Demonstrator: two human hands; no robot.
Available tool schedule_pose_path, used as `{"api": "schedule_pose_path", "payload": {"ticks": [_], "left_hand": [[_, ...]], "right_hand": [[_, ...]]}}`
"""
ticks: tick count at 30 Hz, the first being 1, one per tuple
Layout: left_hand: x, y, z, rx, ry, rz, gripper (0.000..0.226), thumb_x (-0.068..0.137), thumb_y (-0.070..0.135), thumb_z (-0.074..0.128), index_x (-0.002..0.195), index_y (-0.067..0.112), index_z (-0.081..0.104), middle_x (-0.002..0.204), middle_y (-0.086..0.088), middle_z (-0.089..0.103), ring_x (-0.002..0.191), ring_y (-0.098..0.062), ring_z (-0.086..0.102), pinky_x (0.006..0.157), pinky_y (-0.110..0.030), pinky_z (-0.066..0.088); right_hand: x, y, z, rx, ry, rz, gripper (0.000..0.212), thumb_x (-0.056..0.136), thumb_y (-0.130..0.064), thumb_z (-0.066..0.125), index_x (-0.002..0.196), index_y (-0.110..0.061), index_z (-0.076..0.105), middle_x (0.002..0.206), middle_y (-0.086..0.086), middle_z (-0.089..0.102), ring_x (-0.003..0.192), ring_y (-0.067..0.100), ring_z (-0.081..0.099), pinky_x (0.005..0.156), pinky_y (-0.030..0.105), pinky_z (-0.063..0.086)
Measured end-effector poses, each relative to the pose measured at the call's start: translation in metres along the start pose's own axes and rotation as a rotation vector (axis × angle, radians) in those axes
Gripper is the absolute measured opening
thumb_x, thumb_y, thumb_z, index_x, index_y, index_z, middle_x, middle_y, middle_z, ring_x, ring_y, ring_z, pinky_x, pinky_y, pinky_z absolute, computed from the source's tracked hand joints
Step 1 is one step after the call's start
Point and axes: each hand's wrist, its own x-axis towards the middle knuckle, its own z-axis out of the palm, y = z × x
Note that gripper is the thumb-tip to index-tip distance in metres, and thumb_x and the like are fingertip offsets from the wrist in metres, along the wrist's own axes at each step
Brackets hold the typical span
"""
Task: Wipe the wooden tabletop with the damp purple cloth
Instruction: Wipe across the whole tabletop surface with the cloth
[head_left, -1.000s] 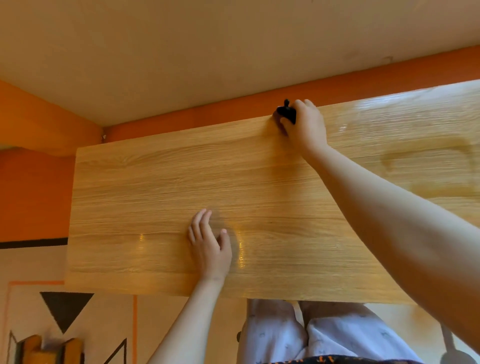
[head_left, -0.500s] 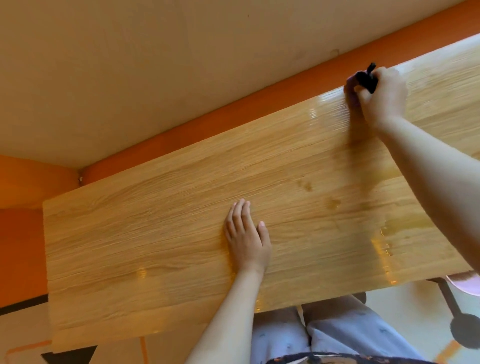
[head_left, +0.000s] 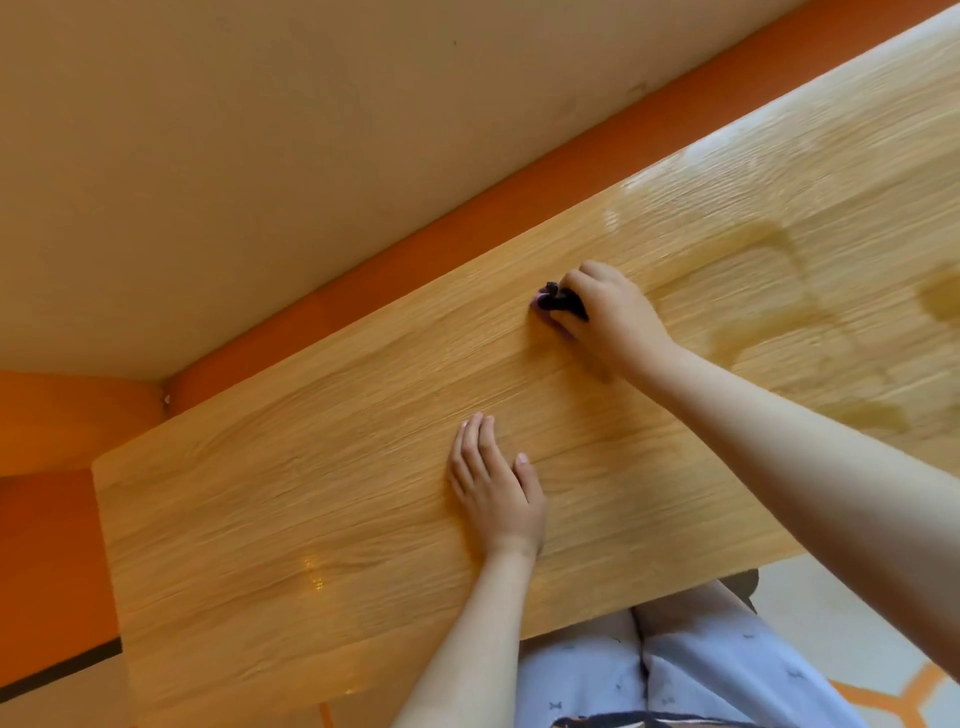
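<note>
The wooden tabletop (head_left: 291, 493) fills most of the view and slopes up to the right. My right hand (head_left: 613, 312) grips the bunched purple cloth (head_left: 553, 301) and presses it onto the wood at the middle of the table's width; only a dark purple tuft shows past the fingers. My left hand (head_left: 496, 488) lies flat on the tabletop, fingers straight, nearer the front edge. Darker wet streaks (head_left: 779, 322) mark the wood to the right of the cloth.
An orange wall band (head_left: 467, 228) runs along the table's far edge, with a beige wall above. Below the front edge are my legs in light patterned shorts (head_left: 691, 670) and a pale floor with orange lines (head_left: 883, 696).
My right hand has pulled the cloth back from the far edge toward the middle of the table and leftward. The left hand stays flat on the wood. The view has tilted.
</note>
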Motion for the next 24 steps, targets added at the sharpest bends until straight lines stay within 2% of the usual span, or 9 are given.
{"api": "schedule_pose_path", "payload": {"ticks": [4, 8, 12, 15, 19, 21, 24], "left_hand": [[0.001, -0.001, 0.002, -0.039, 0.005, -0.006, 0.051, 0.088, 0.029, 0.041, 0.134, 0.007, 0.048, 0.141, -0.009, 0.045, 0.135, -0.027, 0.034, 0.113, -0.039, 0.021], [0.0, -0.001, 0.003, -0.06, 0.01, 0.007, 0.051, 0.088, 0.028, 0.041, 0.134, 0.007, 0.047, 0.141, -0.01, 0.045, 0.134, -0.028, 0.035, 0.113, -0.04, 0.021], [0.0, -0.003, 0.002, -0.054, -0.004, 0.016, 0.051, 0.089, 0.029, 0.041, 0.135, 0.007, 0.046, 0.142, -0.01, 0.044, 0.135, -0.028, 0.034, 0.113, -0.041, 0.021], [0.0, -0.004, 0.002, -0.038, -0.02, 0.02, 0.051, 0.089, 0.028, 0.042, 0.136, 0.007, 0.044, 0.143, -0.01, 0.043, 0.136, -0.028, 0.033, 0.114, -0.042, 0.023], [-0.003, -0.006, 0.001, -0.021, -0.021, 0.031, 0.051, 0.089, 0.025, 0.044, 0.136, 0.006, 0.044, 0.144, -0.01, 0.043, 0.137, -0.028, 0.032, 0.114, -0.043, 0.025], [-0.002, -0.005, 0.001, -0.02, -0.019, 0.037, 0.051, 0.089, 0.025, 0.046, 0.136, 0.006, 0.044, 0.143, -0.01, 0.042, 0.137, -0.028, 0.032, 0.113, -0.043, 0.025], [0.0, -0.004, 0.003, -0.037, -0.005, 0.043, 0.05, 0.089, 0.025, 0.047, 0.135, 0.006, 0.045, 0.142, -0.01, 0.043, 0.136, -0.028, 0.033, 0.113, -0.043, 0.024]], "right_hand": [[0.001, 0.057, -0.052, -0.031, 0.192, 0.251, 0.023, 0.085, -0.024, 0.063, 0.094, -0.003, 0.058, 0.099, 0.015, 0.057, 0.093, 0.031, 0.052, 0.072, 0.034, 0.039], [-0.005, 0.09, -0.077, -0.132, 0.279, 0.441, 0.024, 0.084, -0.02, 0.062, 0.096, 0.0, 0.058, 0.102, 0.021, 0.057, 0.096, 0.036, 0.053, 0.079, 0.038, 0.041], [-0.026, 0.045, -0.042, -0.07, 0.213, 0.354, 0.021, 0.083, -0.02, 0.064, 0.093, -0.003, 0.059, 0.097, 0.015, 0.057, 0.089, 0.03, 0.054, 0.076, 0.04, 0.044], [-0.059, -0.004, -0.005, 0.002, 0.092, 0.199, 0.018, 0.08, -0.02, 0.068, 0.089, -0.007, 0.059, 0.091, 0.009, 0.057, 0.087, 0.026, 0.054, 0.072, 0.031, 0.04], [-0.09, -0.034, 0.018, -0.014, -0.067, 0.025, 0.026, 0.082, -0.034, 0.065, 0.086, -0.008, 0.059, 0.085, 0.004, 0.054, 0.083, 0.022, 0.052, 0.066, 0.034, 0.045], [-0.086, -0.024, 0.006, -0.012, -0.029, 0.055, 0.029, 0.084, -0.037, 0.06, 0.088, -0.008, 0.059, 0.084, 0.0, 0.05, 0.081, 0.017, 0.047, 0.063, 0.032, 0.041], [-0.068, 0.019, -0.029, -0.042, 0.148, 0.23, 0.02, 0.083, -0.022, 0.066, 0.09, -0.004, 0.059, 0.089, 0.006, 0.053, 0.085, 0.025, 0.052, 0.066, 0.031, 0.038]]}}
